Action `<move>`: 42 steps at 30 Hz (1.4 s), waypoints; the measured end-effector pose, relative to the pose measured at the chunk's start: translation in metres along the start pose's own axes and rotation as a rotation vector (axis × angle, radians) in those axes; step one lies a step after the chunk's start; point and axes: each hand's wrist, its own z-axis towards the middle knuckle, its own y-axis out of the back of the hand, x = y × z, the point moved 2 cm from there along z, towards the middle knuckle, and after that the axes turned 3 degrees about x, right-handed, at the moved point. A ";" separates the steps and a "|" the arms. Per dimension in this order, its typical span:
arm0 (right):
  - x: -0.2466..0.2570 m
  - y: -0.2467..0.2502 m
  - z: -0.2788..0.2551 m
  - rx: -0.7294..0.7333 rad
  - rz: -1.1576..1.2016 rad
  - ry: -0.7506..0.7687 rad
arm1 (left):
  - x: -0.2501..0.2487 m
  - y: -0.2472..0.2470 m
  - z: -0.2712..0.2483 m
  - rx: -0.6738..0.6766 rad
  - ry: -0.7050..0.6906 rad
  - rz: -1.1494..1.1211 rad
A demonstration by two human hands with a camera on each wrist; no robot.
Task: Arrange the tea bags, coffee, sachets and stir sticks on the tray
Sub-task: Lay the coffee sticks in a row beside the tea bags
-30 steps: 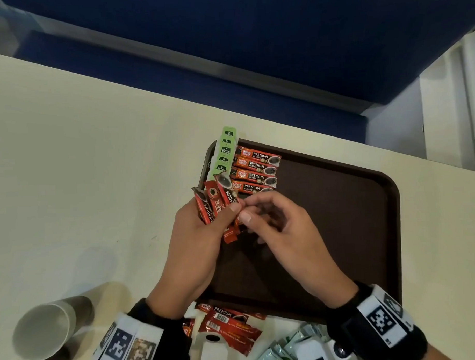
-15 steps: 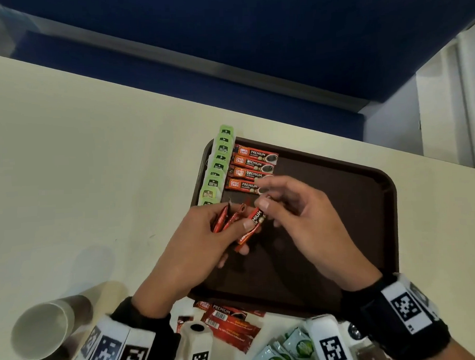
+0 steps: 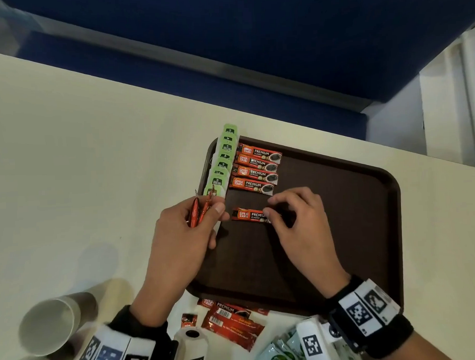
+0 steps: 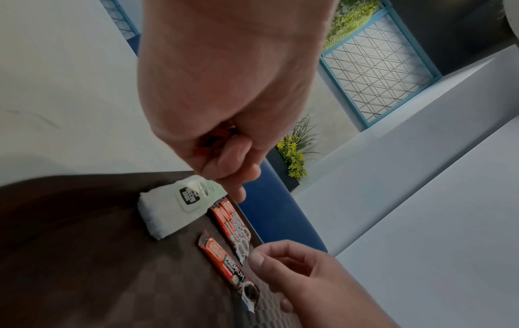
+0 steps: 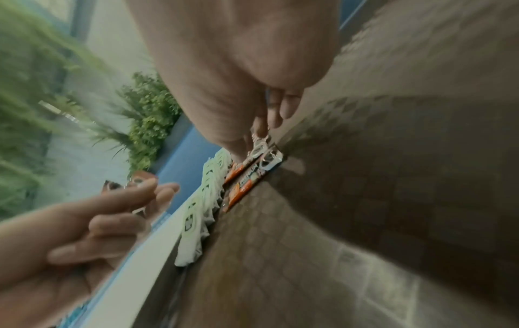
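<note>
Paper cups [image 3: 46, 325]: lower left of the head view, lying on their sides on the table [image 3: 68, 158]; two openings show and the lowest is cut off by the frame edge.
Left hand [image 3: 179, 243]: left of centre, over the tray's left edge, fingers curled and thumb pressed, grasping two red sachets [image 3: 198, 213] seen edge-on; the left wrist view hides them almost wholly behind the fingers.
Tea bags [image 3: 221, 164]: a column of green-tagged bags overlapping along the tray's left rim; about eight tags show, the exact count is unclear, and the lowest is partly behind the left hand's sachets.
Coffee row [image 3: 256, 169]: four red coffee sachets laid side by side, just right of the tea bags, in the upper left of the tray [image 3: 354, 229].
Fifth coffee sachet [image 3: 249, 215]: flat on the tray below the row, apart from it; its right end is covered by fingers.
Right hand [image 3: 300, 226]: centre of the head view, fingers bent, thumb and fingertips pinching that sachet's right end; the right wrist view is blurred.
Loose packets [image 3: 230, 322]: bottom centre, off the tray; red sachets and pale green ones partly hidden by the wrist cameras, count unclear.
</note>
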 end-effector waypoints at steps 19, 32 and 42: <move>0.009 -0.026 0.019 -0.039 -0.329 0.287 | 0.002 0.003 -0.004 -0.008 0.028 -0.034; 0.012 -0.025 0.025 -0.035 -0.319 0.302 | 0.002 0.003 -0.005 -0.003 0.034 -0.030; 0.017 -0.004 0.013 -0.067 0.055 0.164 | 0.000 -0.006 -0.005 0.222 0.088 -0.091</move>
